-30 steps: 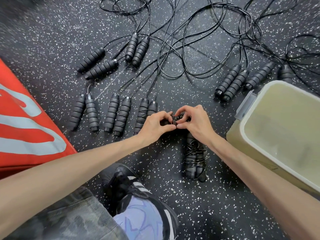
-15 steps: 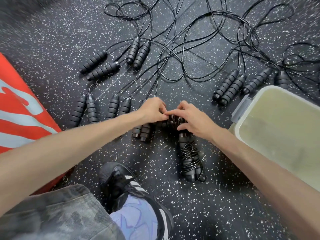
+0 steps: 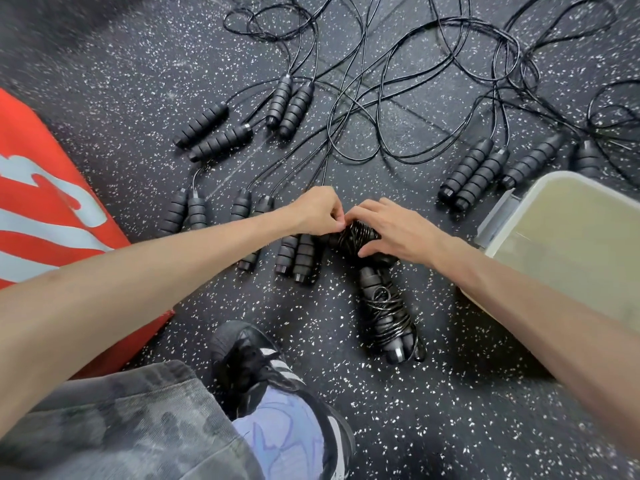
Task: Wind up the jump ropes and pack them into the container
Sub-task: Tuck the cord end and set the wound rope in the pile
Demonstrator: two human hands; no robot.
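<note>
both hands finishing a wound jump rope bundle, bin off to the right

the left hand (image 3: pixel 317 211) pinches the cord end and the right hand (image 3: pixel 391 230) curls its grip around the wound jump rope (image 3: pixel 355 237), held just above the floor (image 3: pixel 398 410), long axis roughly left-right. a second wound bundle (image 3: pixel 386 313) lies just below. the plastic container (image 3: pixel 512 199), nearer the right hand, looks empty as far as shown.

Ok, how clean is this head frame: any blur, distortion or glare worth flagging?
Head view: strong wide-angle bending, the forearms swell toward the lower corners; top-left floor and the container at the right edge are smeared; both hands, left hand and right hand, and the wound rope are sharp; small glints on its coils, soft even light.
</note>
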